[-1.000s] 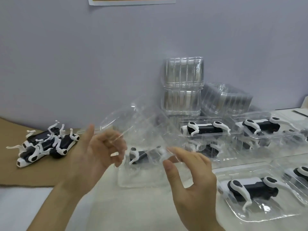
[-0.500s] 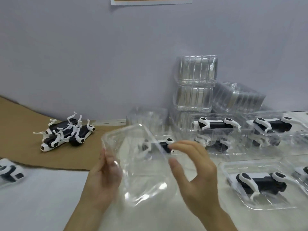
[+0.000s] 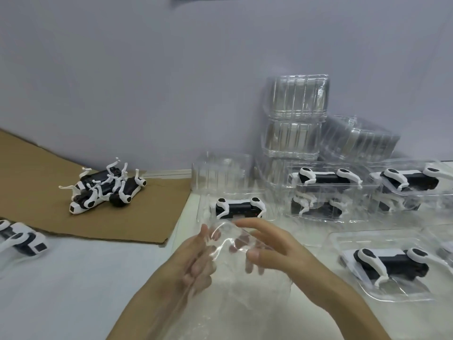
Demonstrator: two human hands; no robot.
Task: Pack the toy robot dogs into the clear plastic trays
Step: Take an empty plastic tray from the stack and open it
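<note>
Head view shows you holding one clear plastic tray [image 3: 245, 290] between both hands, low in the middle of the picture, above the white table [image 3: 73, 290]. Your left hand [image 3: 196, 261] grips the tray's left edge with its fingers curled round it. Your right hand [image 3: 277, 256] pinches the right side, thumb in front and fingers behind, blurred through the plastic. Just beyond your fingertips a packed robot dog [image 3: 239, 207] lies on its side in its own tray. More filled trays [image 3: 389, 263] sit to your right, some stacked two high, and a stack of empty trays [image 3: 296, 119] stands against the wall. To your left, a pile of loose robot dogs [image 3: 105, 190] lies on brown cardboard [image 3: 49, 168], and another dog [image 3: 22, 239] lies at the left edge.
</note>
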